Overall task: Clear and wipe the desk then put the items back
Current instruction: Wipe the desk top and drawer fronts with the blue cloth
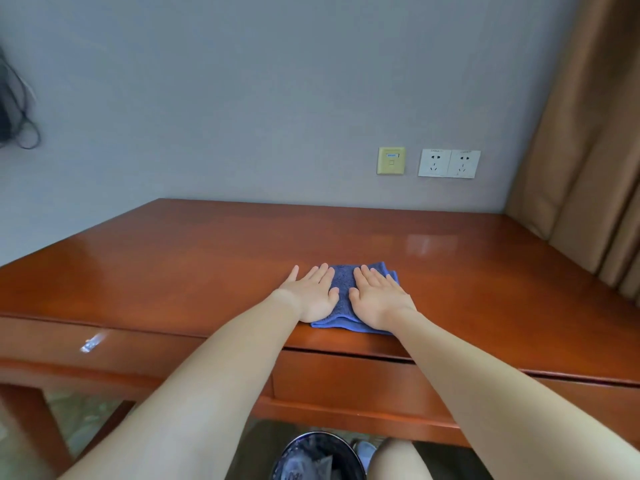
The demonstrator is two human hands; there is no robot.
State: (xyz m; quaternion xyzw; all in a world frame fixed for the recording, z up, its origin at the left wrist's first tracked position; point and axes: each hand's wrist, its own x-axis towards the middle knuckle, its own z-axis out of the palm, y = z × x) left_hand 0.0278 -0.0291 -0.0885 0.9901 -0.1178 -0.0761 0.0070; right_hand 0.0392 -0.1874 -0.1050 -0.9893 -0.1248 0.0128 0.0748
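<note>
A folded blue cloth (343, 289) lies near the front edge of the glossy red-brown wooden surface (207, 258). The left grip (311, 296) lies flat over the cloth's left edge, fingers straight, the outer ones on bare wood. The right grip (377, 299) presses flat on the cloth's right half. On the grey wall behind are a yellowish data-port plate (391, 161) and a white double socket (449, 163). A brown curtain (588, 133) hangs at the right. A dark round bin (318, 459) stands under the surface.

2 wall sockets (436, 162) at 1 o'clock | yellow data plate (391, 160) at their 9 o'clock | brown curtain (585, 133) at 2 o'clock | dark cable (20, 109) at 10 o'clock | bin (318, 459) at 6 o'clock
</note>
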